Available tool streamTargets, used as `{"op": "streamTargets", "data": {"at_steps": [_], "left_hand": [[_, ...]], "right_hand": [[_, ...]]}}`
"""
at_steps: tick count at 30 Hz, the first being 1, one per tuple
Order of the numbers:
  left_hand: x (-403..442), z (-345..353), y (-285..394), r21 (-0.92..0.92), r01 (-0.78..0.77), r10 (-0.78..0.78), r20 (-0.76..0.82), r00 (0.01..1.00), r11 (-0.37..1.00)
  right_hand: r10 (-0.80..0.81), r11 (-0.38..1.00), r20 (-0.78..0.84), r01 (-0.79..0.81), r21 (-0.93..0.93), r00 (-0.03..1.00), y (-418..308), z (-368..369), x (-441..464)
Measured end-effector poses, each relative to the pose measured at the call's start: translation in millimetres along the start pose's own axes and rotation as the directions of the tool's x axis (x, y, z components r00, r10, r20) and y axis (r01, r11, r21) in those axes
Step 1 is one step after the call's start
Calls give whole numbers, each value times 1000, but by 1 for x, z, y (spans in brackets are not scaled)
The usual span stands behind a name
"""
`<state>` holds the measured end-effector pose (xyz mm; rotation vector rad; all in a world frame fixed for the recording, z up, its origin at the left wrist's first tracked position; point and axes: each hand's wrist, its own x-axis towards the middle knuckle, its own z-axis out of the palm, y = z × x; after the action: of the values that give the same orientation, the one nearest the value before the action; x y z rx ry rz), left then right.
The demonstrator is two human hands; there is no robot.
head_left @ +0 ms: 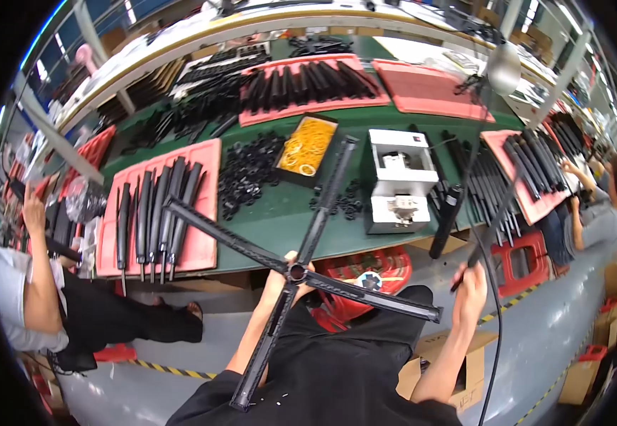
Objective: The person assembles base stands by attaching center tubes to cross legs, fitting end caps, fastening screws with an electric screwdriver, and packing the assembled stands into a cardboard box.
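Observation:
A black frame with four long arms (344, 291) spreads out above my lap, its round hub at the centre. My left hand (274, 284) grips it at the hub, with fingers wrapped around behind. Off to the right, my right hand (470, 287) is closed around a slim dark tool (476, 257), whose shaft rises toward a hanging cord. The tool is apart from the frame. One arm of the frame reaches over the green table (252, 238), between a yellow-ring box (308, 145) and a white machine (401, 181).
Pink trays (209, 199) hold black tubes at the left, back and right. Small black parts (241, 177) lie in a heap. A black cable (497, 319) hangs at my right. One person (31, 298) is at the left, another (596, 206) at the right. Red stools (521, 263) stand below.

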<state>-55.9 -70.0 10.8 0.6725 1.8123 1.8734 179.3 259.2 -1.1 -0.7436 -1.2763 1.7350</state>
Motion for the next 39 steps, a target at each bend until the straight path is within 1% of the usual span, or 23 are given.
{"op": "streamTargets", "data": {"at_steps": [1, 2, 4, 5, 7, 8, 10, 11, 13, 15, 16, 17, 20, 21, 22, 23, 25, 26, 30, 31, 35, 36, 39], "left_hand": [[1, -2, -1, 2, 8, -8, -24, 1000, 1000], [1, -2, -5, 9, -5, 5, -19, 1000, 1000], [1, -1, -13, 21, -29, 28, 8, 1000, 999], [3, 0, -15, 27, -44, 44, 29, 999, 999], [8, 4, -17, 10, -42, 42, 14, 999, 999], [10, 7, -17, -9, -48, 48, -2, 999, 999], [9, 11, -18, -39, -56, 55, -39, 998, 998], [9, 12, -20, -29, -53, 52, -42, 998, 998], [15, 13, -25, 3, -68, 68, -69, 995, 998], [18, 12, -32, 27, -82, 84, -91, 992, 996], [21, 10, -34, 32, -90, 93, -87, 992, 995], [23, 10, -37, -62, -71, 65, -88, 994, 996], [22, 9, -50, -344, 14, -41, -70, 997, 939], [22, 9, -56, -345, 12, -39, -70, 997, 939], [21, 8, -64, -245, 4, -27, -92, 995, 970], [22, 7, -70, -141, -7, -9, -112, 994, 990], [25, 7, -75, 68, -25, 35, -143, 989, 997], [26, 9, -74, 67, -30, 39, -139, 990, 997], [26, 20, -47, 258, -178, 219, -140, 966, 950], [25, 21, -43, 254, -174, 213, -137, 967, 951], [22, 24, -32, -35, -37, 29, -201, 979, 999], [20, 24, -32, -35, -32, 25, -200, 979, 999], [18, 26, -31, -145, -69, 45, -164, 985, 987]], "right_hand": [[60, 993, 22, -62, 98, 998, 2, -8, -29], [124, 987, -53, -118, 107, 991, -1, -9, -58], [108, 979, -132, -82, 187, 985, 12, -12, -113], [210, 955, -225, -151, 254, 951, 30, -27, -138], [215, 976, -237, -197, 96, 948, 36, -31, -187], [192, 979, -161, -199, -34, 968, 44, -47, -208], [166, 952, -159, -201, -231, 973, 55, -64, -245], [175, 952, -157, -207, -224, 972, 51, -57, -247], [7, 851, 118, 56, -523, 993, 38, -37, -242], [-75, 625, 414, 366, -690, 907, 17, -17, -237], [47, 669, 431, 292, -683, 901, 8, -4, -234], [164, 702, 452, 218, -678, 877, 1, 10, -229], [216, 752, 480, 169, -637, 851, -15, 60, -207], [236, 739, 522, 198, -644, 820, -19, 72, -197], [261, 727, 560, 222, -650, 786, -23, 83, -190], [259, 727, 559, 223, -650, 787, -26, 95, -184], [260, 785, 570, 173, -594, 779, -30, 119, -179], [255, 785, 568, 176, -595, 782, -32, 131, -178], [48, 881, 700, 300, -366, 713, -41, 166, -175], [53, 880, 696, 297, -372, 716, -48, 167, -173], [270, 789, 876, 429, -440, 400, -83, 159, -165], [273, 790, 874, 425, -442, 401, -79, 157, -165], [164, 802, 806, 399, -444, 568, -55, 151, -165]]}}
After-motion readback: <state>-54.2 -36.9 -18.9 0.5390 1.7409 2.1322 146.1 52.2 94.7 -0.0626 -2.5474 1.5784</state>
